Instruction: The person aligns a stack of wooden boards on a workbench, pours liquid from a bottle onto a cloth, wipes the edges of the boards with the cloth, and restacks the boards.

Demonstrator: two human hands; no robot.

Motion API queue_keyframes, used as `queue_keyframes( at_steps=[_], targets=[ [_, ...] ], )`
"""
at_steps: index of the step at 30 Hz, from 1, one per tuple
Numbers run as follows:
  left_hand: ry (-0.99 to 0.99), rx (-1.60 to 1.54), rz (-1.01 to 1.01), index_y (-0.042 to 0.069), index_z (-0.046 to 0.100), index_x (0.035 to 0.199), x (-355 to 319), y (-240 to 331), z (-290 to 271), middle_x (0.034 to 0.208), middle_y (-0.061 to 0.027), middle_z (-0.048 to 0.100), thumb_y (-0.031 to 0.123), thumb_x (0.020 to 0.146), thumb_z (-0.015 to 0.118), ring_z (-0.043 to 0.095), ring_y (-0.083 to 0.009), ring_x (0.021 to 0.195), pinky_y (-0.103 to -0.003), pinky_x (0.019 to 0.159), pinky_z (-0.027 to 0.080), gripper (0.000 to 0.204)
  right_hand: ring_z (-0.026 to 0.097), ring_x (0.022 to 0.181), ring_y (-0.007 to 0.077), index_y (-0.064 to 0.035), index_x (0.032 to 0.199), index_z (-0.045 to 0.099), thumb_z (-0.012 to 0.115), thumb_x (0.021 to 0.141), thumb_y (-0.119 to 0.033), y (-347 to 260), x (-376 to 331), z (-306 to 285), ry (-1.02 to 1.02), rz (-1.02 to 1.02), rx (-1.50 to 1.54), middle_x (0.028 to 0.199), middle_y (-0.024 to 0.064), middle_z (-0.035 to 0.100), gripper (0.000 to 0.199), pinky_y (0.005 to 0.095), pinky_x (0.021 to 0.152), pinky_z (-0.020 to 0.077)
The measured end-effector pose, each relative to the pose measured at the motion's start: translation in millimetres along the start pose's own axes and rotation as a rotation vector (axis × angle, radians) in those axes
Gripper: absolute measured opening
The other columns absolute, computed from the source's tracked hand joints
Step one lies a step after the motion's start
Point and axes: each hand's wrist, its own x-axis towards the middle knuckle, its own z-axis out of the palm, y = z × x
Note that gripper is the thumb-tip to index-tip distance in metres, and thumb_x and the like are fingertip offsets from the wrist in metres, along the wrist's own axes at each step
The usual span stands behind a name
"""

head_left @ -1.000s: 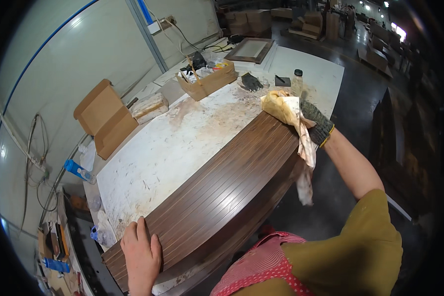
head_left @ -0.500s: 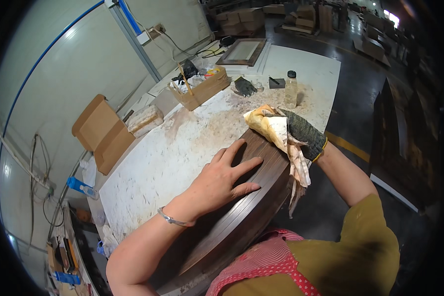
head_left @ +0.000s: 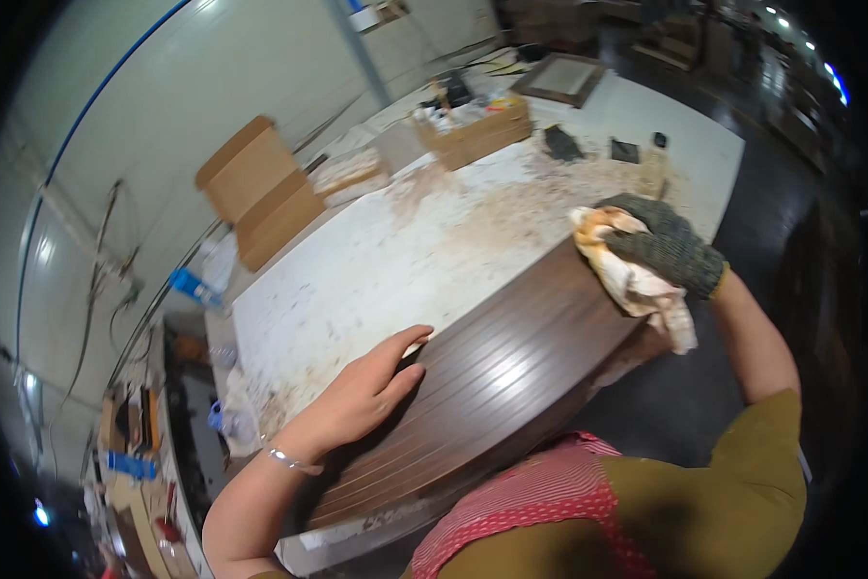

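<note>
A long dark brown wooden panel [head_left: 482, 381] with lengthwise grooves lies slantwise before me, its broad face shining under the light. My right hand [head_left: 666, 241], in a dark grey knitted glove, is closed on a stained whitish-yellow rag [head_left: 627, 270] at the panel's far right end. Part of the rag hangs down past the end. At the panel's far long edge rests my bare left hand [head_left: 362, 391], thumb and forefinger apart and stretched out; its other fingers are mostly hidden. A white worktable [head_left: 357, 299], smeared with brown stains, is under the panel.
Along the back stand an open cardboard box [head_left: 260, 193], a wrapped pale block [head_left: 349, 176] and a carton of odds and ends [head_left: 477, 135]. A dark glove [head_left: 561, 143], a bottle [head_left: 654, 169] and a framed panel [head_left: 561, 79] are farther right. A blue-capped bottle [head_left: 195, 288] sits left.
My right hand has moved the rag rightward in the view. My left hand has shifted left, down to the panel's far edge. More of the panel's broad face shows, and the whole view has swung.
</note>
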Motion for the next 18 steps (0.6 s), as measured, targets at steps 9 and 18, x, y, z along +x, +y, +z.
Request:
queue_keyframes(
  at_steps=[9,18],
  targets=[
    [0.125,0.188,-0.205,0.005,0.057,0.106,-73,-34,-6,0.091,-0.0232,0.062,0.030,0.099,0.042,0.059,-0.0419,0.087,-0.046,0.076,0.047,0.030,0.057,0.100,0.0296,-0.0047,0.103,0.061,0.061,0.074,-0.018,-144,81,134,-0.398,-0.629,-0.087,0.107,0.0147,0.056,0.032,0.0396,0.085,0.0478],
    [0.309,0.363,-0.105,0.004,0.053,0.088,-70,-43,2,0.076,-0.0192,0.059,0.026,0.097,0.044,0.058,-0.0400,0.075,-0.048,0.066,0.046,0.026,0.061,0.087,0.0315,-0.0143,0.092,0.067,0.064,0.078,-0.032,-168,88,141,-0.322,-0.774,-0.215,0.094,0.0129,0.058,0.023,0.0404,0.077,0.0502]
  ],
)
